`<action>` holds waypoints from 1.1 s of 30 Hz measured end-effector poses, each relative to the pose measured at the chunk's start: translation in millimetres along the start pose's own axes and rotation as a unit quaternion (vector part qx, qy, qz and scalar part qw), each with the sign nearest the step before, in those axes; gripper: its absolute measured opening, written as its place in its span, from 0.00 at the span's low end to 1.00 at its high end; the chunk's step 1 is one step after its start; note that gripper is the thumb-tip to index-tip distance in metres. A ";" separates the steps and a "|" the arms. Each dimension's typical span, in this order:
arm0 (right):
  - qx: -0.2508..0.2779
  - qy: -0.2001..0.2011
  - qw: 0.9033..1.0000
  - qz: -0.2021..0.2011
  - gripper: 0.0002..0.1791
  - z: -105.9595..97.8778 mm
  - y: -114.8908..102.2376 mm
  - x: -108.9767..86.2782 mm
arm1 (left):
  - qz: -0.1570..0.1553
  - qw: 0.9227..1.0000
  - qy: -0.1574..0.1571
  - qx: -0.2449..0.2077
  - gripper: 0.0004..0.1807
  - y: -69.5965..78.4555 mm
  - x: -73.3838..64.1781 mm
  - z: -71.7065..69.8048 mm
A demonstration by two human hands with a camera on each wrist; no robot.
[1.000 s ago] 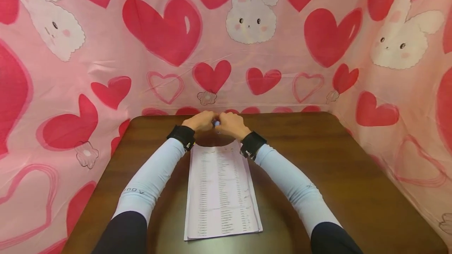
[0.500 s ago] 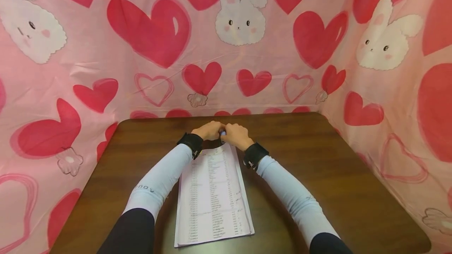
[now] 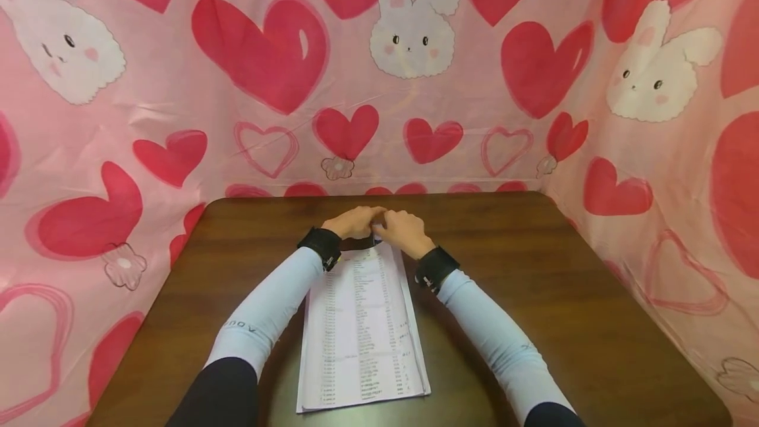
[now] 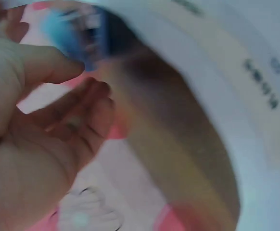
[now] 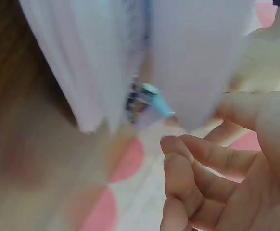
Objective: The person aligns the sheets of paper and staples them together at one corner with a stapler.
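A stack of printed sheets (image 3: pixel 364 335) lies lengthwise before me, its far end bowed up off the table. At that end both hands meet. My left hand (image 3: pixel 352 221) reaches in from the left with bent fingers, its thumb tip right at a small blue thing with metal and dark parts (image 4: pixel 77 33) in the left wrist view. What it holds, I cannot tell. My right hand (image 3: pixel 406 232) pinches the far edge of the sheets; in the right wrist view its thumb and finger are at the paper edge (image 5: pixel 193 106), other fingers curled. Beyond the paper shows the blue thing (image 5: pixel 154 101).
The brown wooden table (image 3: pixel 534 295) extends to both sides of the sheets. A pink cloth with hearts and rabbits (image 3: pixel 350 51) hangs behind and beside it. Pale sleeves (image 3: pixel 267 308) and black wrist bands (image 3: pixel 320 246) cover my arms.
Both hands have come back from the table's far edge toward me, staying close together, and the sheets' far end shows less bowed. In the last half second little has moved.
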State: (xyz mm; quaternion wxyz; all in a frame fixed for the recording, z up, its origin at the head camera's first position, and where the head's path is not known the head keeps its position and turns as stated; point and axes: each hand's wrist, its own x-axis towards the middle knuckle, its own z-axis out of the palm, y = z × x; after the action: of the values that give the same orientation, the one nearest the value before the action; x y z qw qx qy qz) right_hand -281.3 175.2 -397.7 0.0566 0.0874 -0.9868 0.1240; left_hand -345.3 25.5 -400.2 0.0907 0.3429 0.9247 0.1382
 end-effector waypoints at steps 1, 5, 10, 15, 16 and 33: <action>-0.003 0.005 1.000 -0.011 0.20 -0.9 -1.1 -4.0 | -0.004 1.000 0.008 -0.002 0.31 0.6 -6.9 -3.1; -0.025 0.038 0.997 -0.065 0.12 -3.9 -3.9 -21.5 | 0.000 0.999 0.052 0.011 0.20 5.7 -41.8 -18.8; -0.025 0.075 0.992 -0.103 0.06 -8.5 -3.0 -35.3 | 0.001 1.000 0.013 0.020 0.07 14.9 -82.7 -30.2; -0.022 0.079 0.990 -0.113 0.03 -4.6 3.0 -36.3 | -0.013 0.999 -0.014 0.036 0.04 9.1 -103.9 -30.5; -0.020 0.076 0.991 -0.112 0.03 -2.9 4.6 -36.8 | -0.017 0.999 -0.014 0.042 0.04 6.7 -106.6 -28.3; 0.002 -0.088 0.995 -0.043 0.17 27.7 27.6 -27.8 | -0.096 0.993 -0.061 0.027 0.10 -7.7 -121.6 0.6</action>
State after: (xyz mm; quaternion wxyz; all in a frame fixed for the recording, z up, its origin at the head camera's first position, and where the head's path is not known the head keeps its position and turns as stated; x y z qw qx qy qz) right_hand -261.7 198.8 -434.6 -0.0258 0.1409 -0.9830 0.1149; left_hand -258.9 -60.1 -394.3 0.1507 0.2630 0.9493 0.0830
